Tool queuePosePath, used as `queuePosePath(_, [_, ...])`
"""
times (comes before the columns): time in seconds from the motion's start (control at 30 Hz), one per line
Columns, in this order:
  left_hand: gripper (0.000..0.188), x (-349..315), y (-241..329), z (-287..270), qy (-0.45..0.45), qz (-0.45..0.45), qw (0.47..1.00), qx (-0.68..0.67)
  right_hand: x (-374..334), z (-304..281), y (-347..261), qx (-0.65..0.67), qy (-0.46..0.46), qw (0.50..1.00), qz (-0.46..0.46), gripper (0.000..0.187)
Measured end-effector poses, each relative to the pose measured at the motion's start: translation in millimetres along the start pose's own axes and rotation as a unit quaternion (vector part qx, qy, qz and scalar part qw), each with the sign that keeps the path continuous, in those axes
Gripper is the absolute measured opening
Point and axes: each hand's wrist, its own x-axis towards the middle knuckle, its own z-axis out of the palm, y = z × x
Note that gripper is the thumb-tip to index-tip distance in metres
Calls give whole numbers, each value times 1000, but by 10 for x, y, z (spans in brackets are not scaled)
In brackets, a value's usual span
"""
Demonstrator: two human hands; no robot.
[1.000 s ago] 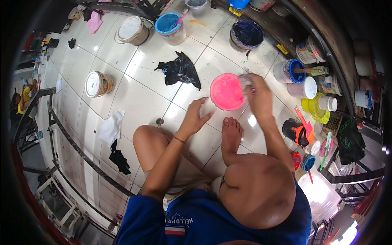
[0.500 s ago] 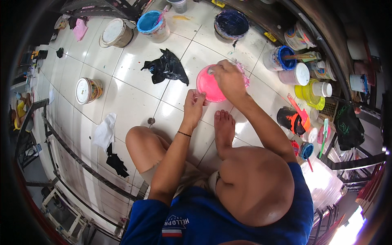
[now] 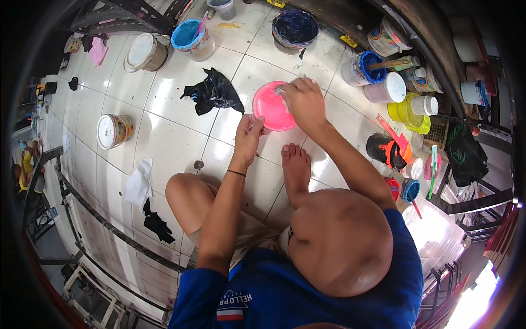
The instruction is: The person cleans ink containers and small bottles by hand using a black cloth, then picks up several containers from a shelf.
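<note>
In front of my right foot is a round, bright pink, shallow-looking disc, like a tub lid; whether it is a lid or a filled tub I cannot tell. My left hand pinches its near left rim between thumb and fingers. Over its far right side, my right hand is bent with fingers closed around a small pale grey-white wad, which touches or nearly touches the pink surface. Most of that wad is hidden by the fingers. A crumpled black plastic sheet lies just left of the disc.
Paint buckets stand beyond: blue, dark and a lidded one. Another lidded tub is at left, near a white cloth. At right, yellow and orange-smeared black containers crowd beside a rack.
My right hand has shifted over the pink disc, uncovering more of its middle. A crumpled pinkish piece beside that hand no longer shows. The whole view has moved slightly.
</note>
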Motion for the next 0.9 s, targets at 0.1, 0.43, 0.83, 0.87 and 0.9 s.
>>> queuePosePath(0.1, [18, 8, 7, -18, -3, 0, 1000, 4, -429, -83, -62, 28, -65, 997, 30, 16])
queuePosePath(0.43, [20, 83, 197, -113, -45, -21, 996, 79, -695, -64, 101, 171, -101, 965, -168, 26])
queuePosePath(0.83, [21, 159, 261, -158, -66, -22, 990, 123, -808, -81, 512, 140, -162, 963, -165, 24])
queuePosePath(0.87, [21, 191, 291, -180, -62, -13, 991, 116, -923, -60, 769, 116, -170, 971, -123, 24])
queuePosePath(0.9, [21, 246, 323, -247, -49, 1, 993, 111, -845, -250, 791, 117, -239, 963, -48, 21])
